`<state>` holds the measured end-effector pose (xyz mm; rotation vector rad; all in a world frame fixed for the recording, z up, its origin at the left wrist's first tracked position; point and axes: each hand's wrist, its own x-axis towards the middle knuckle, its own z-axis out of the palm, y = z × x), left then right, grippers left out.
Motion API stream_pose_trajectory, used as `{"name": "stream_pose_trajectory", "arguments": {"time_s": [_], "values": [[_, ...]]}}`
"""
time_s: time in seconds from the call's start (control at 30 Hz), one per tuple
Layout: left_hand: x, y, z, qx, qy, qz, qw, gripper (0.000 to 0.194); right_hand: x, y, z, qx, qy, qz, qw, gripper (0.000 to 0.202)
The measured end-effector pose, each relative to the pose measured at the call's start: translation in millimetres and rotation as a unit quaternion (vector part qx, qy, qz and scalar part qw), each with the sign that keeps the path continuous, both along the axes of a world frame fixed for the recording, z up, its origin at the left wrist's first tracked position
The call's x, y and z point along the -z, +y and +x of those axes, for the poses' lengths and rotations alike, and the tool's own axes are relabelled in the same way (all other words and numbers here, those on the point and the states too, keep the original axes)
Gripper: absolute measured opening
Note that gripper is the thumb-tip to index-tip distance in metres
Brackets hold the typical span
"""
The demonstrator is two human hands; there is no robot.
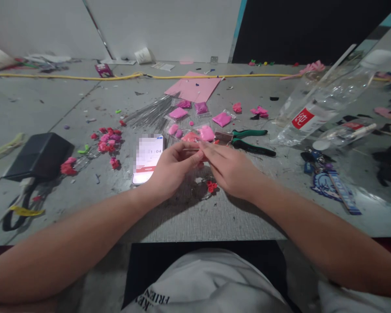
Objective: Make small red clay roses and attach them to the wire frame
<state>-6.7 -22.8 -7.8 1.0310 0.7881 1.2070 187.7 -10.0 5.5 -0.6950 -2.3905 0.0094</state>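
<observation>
My left hand (174, 167) and my right hand (231, 169) meet at the fingertips above the middle of the table. The fingers of both are pressed together around something too small and hidden to make out. Just beyond them lie a phone (154, 150) with a lit screen, pink clay packets (222, 118) and green-handled pliers (252, 141). Below my hands sits a small red clay piece (211, 187) beside a clear round item (199, 190). Red and pink clay flowers (109, 140) lie to the left.
A bundle of thin wires (156, 112) and a pink sheet (195, 86) lie behind. A black box (41, 154) with a cable stands left. Plastic bottles (337, 102) and keychains (327, 182) are at right. A yellow cord (117, 78) crosses the back.
</observation>
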Motion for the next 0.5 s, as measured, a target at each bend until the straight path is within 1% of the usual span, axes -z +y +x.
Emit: {"name": "stream_pose_trajectory", "arguments": {"time_s": [0.1,0.2,0.27,0.33,0.4,0.5], "values": [[3.1,2.4,-2.4,-0.019,0.028,0.003,0.999,0.021,3.8,0.8,0.3,-0.01,0.002,-0.015,1.0,0.05],[2.7,2.2,-4.4,-0.007,0.062,0.015,0.998,0.013,4.8,0.7,2.3,-0.015,0.044,0.006,0.999,0.038],[0.8,1.4,-5.2,0.004,0.102,0.041,0.994,0.009,3.0,-1.6,2.3,-0.005,0.086,0.01,0.996,0.027],[-1.1,0.4,-5.3,0.008,0.147,0.078,0.986,0.007,0.1,-5.0,1.3,0.017,0.125,-0.011,0.992,0.02],[-1.5,-1.0,-5.0,0.008,0.175,0.119,0.977,0.005,-2.8,-7.7,0.3,0.055,0.151,-0.046,0.986,0.016],[0.4,-3.2,-4.3,0.016,0.204,0.17,0.964,0.013,-4.5,-8.2,-0.3,0.104,0.165,-0.069,0.978,0.015]]}}
